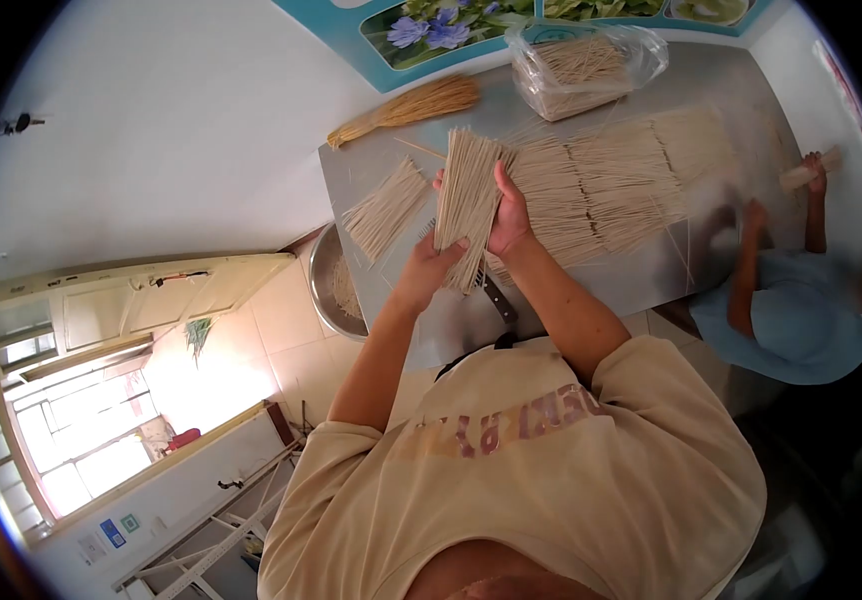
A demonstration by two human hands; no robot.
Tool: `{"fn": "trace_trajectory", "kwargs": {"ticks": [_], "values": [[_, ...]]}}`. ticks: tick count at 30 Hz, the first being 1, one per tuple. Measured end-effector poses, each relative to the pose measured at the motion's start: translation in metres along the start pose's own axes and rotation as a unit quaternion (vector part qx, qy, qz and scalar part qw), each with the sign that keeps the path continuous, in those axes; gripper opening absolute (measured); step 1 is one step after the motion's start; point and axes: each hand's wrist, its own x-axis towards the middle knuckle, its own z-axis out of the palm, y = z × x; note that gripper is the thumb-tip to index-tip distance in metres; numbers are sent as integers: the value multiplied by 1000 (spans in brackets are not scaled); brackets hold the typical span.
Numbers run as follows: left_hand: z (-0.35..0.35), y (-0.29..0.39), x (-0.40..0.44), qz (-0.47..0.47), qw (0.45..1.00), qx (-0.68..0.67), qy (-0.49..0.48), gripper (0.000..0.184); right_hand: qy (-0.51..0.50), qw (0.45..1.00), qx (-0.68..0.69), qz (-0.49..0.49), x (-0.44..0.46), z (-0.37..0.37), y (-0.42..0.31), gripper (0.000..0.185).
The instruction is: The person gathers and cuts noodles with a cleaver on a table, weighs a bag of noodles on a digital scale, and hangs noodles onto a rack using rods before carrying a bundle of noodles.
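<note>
A bundle of dried noodles (473, 185) is held upright between my two hands above the metal table. My left hand (431, 268) grips its lower end, with the thumb across the front. My right hand (511, 218) wraps the bundle's right side, thumb pointing up. A smaller pile of noodles (387, 210) lies on the table to the left. Rows of noodles (616, 185) spread over the table to the right. Below the bundle, a knife (498, 300) shows its dark riveted handle; its blade is mostly hidden.
A hand broom (406, 110) and a clear plastic bag of noodles (579, 75) rest along the back of the metal table (441, 335). At its left edge stands a metal basin (323, 285) containing noodle pieces. On the right, a person in blue (791, 320) holds another noodle bundle (809, 170).
</note>
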Motion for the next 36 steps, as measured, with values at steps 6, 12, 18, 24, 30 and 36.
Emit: {"fn": "trace_trajectory", "kwargs": {"ticks": [6, 12, 18, 24, 30, 36], "values": [[14, 1, 14, -2, 999, 42, 8, 56, 16, 1000, -7, -11, -1, -8, -11, 75], [32, 15, 17, 9, 958, 286, 19, 51, 72, 996, -33, -38, -6, 0, -21, 70], [12, 25, 28, -99, 978, 73, -171, 39, 50, 998, -34, 2, -24, 2, -33, 51], [-2, -4, 47, -159, 964, -186, -100, 60, 181, 981, -50, -46, -4, 3, -46, 29], [8, -31, 55, -112, 848, -509, 91, 66, 200, 962, -83, -168, 14, 7, -52, 28], [20, -13, 60, -93, 792, -588, 131, 59, 181, 972, -96, -112, 9, 16, -25, 25]]}}
